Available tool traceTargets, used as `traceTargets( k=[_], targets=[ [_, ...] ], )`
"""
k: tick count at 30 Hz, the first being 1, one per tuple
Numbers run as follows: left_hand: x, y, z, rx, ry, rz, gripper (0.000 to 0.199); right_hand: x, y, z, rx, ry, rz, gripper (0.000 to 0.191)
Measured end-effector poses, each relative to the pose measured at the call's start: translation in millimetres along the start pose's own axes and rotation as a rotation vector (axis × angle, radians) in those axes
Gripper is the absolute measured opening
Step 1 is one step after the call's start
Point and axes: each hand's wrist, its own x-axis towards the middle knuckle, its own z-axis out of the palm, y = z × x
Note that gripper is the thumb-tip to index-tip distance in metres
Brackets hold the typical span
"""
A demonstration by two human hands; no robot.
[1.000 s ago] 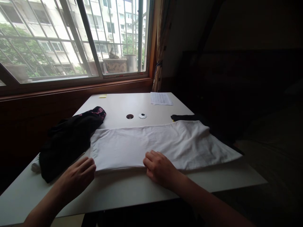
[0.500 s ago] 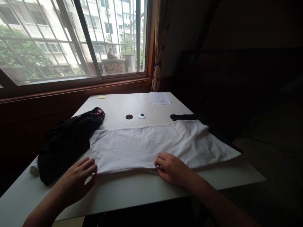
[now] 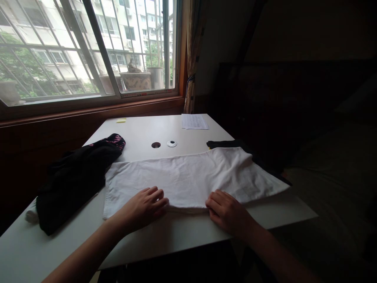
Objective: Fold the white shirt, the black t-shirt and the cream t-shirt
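Observation:
A white cloth garment [image 3: 182, 177] lies flat in a long strip across the table, wrinkled towards its right end, which tapers to a point. What kind of garment it is I cannot tell. My left hand [image 3: 149, 204] is closed at the near edge, left of the middle, its fingers curled over the fabric and its thumb below. Further right along that same edge, my right hand [image 3: 225, 210] pinches the cloth with bent fingers. Both palms face down, and the fingertips are partly hidden.
A dark garment with pink print [image 3: 79, 177] is heaped at the left. Another black garment [image 3: 225, 144] lies partly behind the white one. Papers [image 3: 194, 122], yellow sticky notes [image 3: 121, 120], a round white cap [image 3: 172, 144] and a hole [image 3: 156, 145] are on the white table [image 3: 138, 129].
My left hand has moved right from the garment's left end to along its near edge. My right hand has shifted slightly right along the edge. The view has turned a little.

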Motion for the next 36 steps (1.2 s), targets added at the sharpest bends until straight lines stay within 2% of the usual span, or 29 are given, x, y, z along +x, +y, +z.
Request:
traceTargets(
  k=[2,7,12,17,22,27,32,34,36],
  targets=[
    [7.3,2.0,0.8,-0.021,-0.008,0.027,0.010,-2.7,0.1,1.1,0.011,-0.008,-0.004,0.022],
    [4.4,0.1,2.1,-0.061,-0.023,0.060,0.024,-5.6,1.7,1.4,0.079,0.029,-0.007,0.023],
    [-0.1,-2.2,4.9,-0.067,-0.058,0.039,0.023,-5.5,4.3,-1.5,0.141,0.067,-0.037,0.023],
    [3.0,-0.8,3.8,-0.073,-0.080,0.066,0.021,-11.2,7.6,0.8,0.181,0.023,-0.041,0.025],
    [0.9,-2.1,4.0,-0.107,-0.053,0.080,0.022,-14.7,9.9,1.3,0.224,0.012,-0.015,0.027],
    [-7.3,-5.1,2.9,-0.196,-0.078,0.009,0.021,-21.4,14.4,2.6,0.281,-0.003,-0.010,0.032],
    [-7.6,-6.7,-7.4,-0.337,-0.145,-0.025,0.010,-32.5,16.9,-0.3,0.321,0.005,0.001,0.037],
    [-1.2,-8.4,-11.2,-0.343,-0.129,-0.031,0.003,-34.8,16.8,-3.9,0.368,-0.003,0.016,0.035],
    [9.8,-12.8,-12.3,-0.287,-0.057,-0.040,0.010,-33.5,18.3,-8.3,0.404,-0.006,0.024,0.031]
  ],
)
